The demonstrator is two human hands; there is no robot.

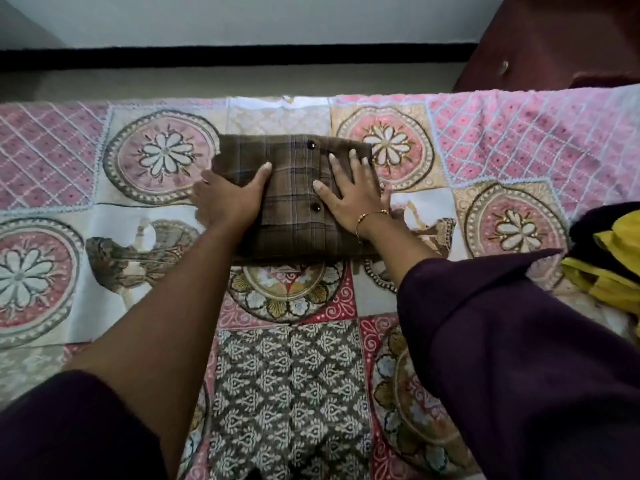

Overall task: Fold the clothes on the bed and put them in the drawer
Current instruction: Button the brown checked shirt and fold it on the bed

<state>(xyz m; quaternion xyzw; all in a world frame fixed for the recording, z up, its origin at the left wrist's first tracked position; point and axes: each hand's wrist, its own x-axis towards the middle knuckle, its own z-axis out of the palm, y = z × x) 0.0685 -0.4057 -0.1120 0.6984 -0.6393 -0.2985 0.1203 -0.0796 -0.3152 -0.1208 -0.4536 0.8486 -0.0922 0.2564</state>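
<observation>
A brown checked shirt (294,174) with dark buttons lies folded into a compact rectangle on the patterned bedspread (519,140), near the bed's far edge. My left hand (230,195) is at the shirt's left side, thumb on top and fingers down along its edge, where they are partly hidden. My right hand (349,192), with a thin bangle on the wrist, presses flat on the shirt's right half, fingers spread straight.
A yellow and black heap of clothes (609,258) lies at the bed's right edge. A dark red wooden cabinet (540,43) stands beyond the far right corner. Floor and a pale wall with a black skirting strip (242,57) run behind the bed.
</observation>
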